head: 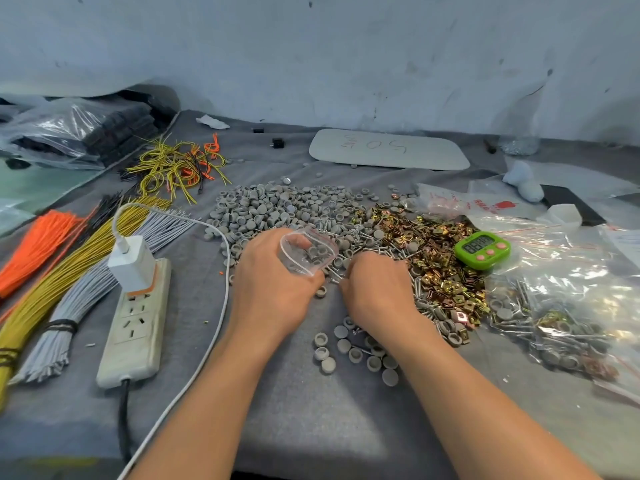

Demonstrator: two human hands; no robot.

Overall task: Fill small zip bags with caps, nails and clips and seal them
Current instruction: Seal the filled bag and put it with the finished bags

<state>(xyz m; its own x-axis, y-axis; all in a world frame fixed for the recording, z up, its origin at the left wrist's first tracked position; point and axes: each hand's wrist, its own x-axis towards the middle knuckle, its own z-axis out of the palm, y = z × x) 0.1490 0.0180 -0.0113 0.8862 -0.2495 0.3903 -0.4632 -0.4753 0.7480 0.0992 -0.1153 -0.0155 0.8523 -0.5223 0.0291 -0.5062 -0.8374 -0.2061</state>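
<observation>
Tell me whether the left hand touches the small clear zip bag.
Touching: the head view shows the left hand gripping the small clear zip bag.

Clear zip bag (307, 250) open, grey caps inside, above caps pile (277, 206)

The right hand (375, 289) curls palm-down over the nails (367, 233), its fingertips and anything they hold hidden. Caps (314, 252) inside the zip bag (294, 263) gripped by the left hand (273, 289) blur together. Digits on the green timer (482, 249) are unreadable.
</observation>
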